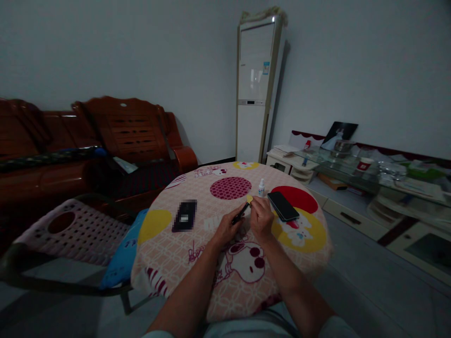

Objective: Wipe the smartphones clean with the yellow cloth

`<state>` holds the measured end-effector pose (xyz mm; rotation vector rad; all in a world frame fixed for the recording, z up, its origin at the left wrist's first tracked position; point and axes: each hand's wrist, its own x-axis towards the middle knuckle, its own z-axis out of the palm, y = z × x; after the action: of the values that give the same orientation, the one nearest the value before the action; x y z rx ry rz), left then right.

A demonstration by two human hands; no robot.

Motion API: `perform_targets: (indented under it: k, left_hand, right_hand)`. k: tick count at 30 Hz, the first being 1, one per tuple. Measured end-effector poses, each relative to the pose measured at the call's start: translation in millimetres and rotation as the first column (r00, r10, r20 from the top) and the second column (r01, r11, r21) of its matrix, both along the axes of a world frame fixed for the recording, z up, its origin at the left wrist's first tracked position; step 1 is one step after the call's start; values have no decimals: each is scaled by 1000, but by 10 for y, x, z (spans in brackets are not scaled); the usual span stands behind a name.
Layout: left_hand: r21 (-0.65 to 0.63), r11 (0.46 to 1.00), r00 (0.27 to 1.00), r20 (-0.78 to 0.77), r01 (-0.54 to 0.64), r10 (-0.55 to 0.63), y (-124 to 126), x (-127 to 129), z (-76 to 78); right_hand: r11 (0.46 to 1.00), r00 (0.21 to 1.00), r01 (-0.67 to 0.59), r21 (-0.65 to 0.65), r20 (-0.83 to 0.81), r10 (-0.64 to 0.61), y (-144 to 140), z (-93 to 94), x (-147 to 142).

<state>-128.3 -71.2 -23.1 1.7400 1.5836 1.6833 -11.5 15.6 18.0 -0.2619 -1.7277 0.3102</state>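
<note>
- Risk: the small white dropper bottle (pixel 261 187) stands upright just beyond the hands; a careless sweep could topple it onto the black smartphone (pixel 283 205) lying near the right hand
- Left hand (pixel 227 229): fingers closed round a slim black pen-like tool (pixel 241 213), over the round table's cartoon-print cloth (pixel 169 258)
- Right hand (pixel 260 217): pinching a small yellow piece (pixel 249 199) at the tool's tip

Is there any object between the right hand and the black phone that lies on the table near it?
Nothing visible does. The right hand, pinching a small yellow piece, sits just left of the black flat phone; bare patterned tablecloth lies between. The small white bottle stands farther back, off that line.
</note>
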Motion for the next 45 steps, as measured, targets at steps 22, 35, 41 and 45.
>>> perform_targets:
  k: [22,35,41,45]
  left_hand:
    - [-48,998,999,12,-29,29,0,-23,25]
    - [-54,997,998,24,-49,51,-35,-22,70]
    - [36,990,990,38,-140,138,-26,-29,60]
    - [60,976,978,23,-208,206,-35,-33,100]
  right_hand:
    - [815,985,-155,-558,-28,169,188,1,-97]
    - [778,975,-207,-594,-59,215,196,-51,-128]
    - [694,945,-225,-684,21,328,107,-249,-206]
    - [650,932,-228,-725,32,362,75,-302,-229]
